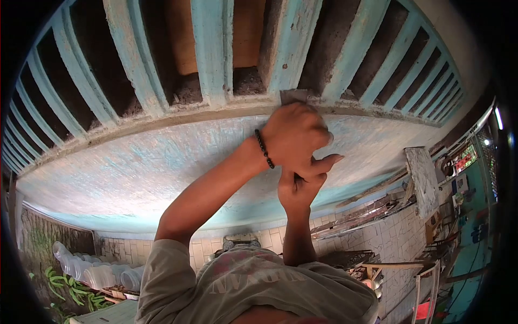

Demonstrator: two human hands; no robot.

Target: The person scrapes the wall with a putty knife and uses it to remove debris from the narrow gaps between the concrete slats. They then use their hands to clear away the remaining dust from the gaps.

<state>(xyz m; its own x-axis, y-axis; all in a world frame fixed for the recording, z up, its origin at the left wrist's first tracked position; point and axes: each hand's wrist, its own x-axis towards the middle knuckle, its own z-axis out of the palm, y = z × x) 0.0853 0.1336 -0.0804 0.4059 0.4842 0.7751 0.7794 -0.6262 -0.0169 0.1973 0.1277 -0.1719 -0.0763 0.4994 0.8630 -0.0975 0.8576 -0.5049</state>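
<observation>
Piece at the slat foot: if its edge catches in the corner where slat and ledge (pixel 189 117) meet, the flat piece (pixel 294 97) could twist loose or gouge the wood, most likely from pressing hard at a slant.
Left hand: fingers look curled onto the flat piece right at the ledge, fingertips hidden and the hand blurred; knuckles could scrape the rough surface if the grip slips.
Right hand: bent just below the left hand (pixel 295 135), under the ledge; the right hand (pixel 302 189) has folded fingers, but I cannot tell whether they clasp anything. Being so close, the two could knock together.
Look of the piece: dull grey-brown, thin, straight-edged, mostly covered; its material is unclear.
Slats: upright above the ledge, the slats (pixel 212 54) carry chipped turquoise paint; loose flakes could drop from them under rubbing.
Gaps: dark crumbs (pixel 248 81) lie behind the ledge and could spill over it if jolted.
Wall: below the ledge, the wall (pixel 124 173) is streaked pale white and blue.
</observation>
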